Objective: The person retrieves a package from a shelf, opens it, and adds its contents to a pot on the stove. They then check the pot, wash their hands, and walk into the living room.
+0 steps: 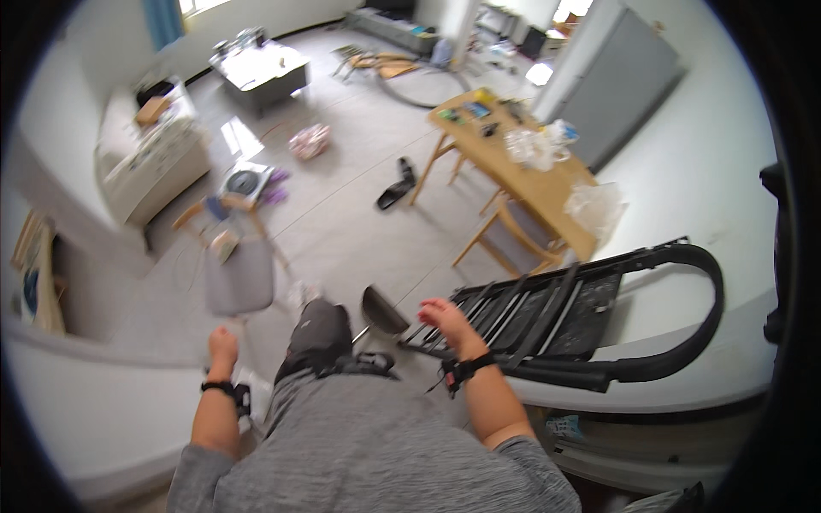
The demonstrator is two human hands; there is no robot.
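My left hand (223,349) hangs on the left with its fingers curled in and nothing visible in it. The nearest thing ahead of it is a chair with a grey seat (238,282). My right hand (446,320) is held out on the right, fingers loosely bent and apart, with no object seen in it. Beside that hand leans a black folding stepladder (558,314) along the wall; whether they touch is unclear. A dark long-handled dustpan (383,311) stands between my leg and the right hand.
A wooden table (507,176) bears plastic bags (532,147), with a wooden chair (513,237) at its side. On the floor are black slippers (397,186), a pinkish bag (310,141) and a fan-like appliance (245,183). A sofa (160,167) and low table (272,86) stand beyond.
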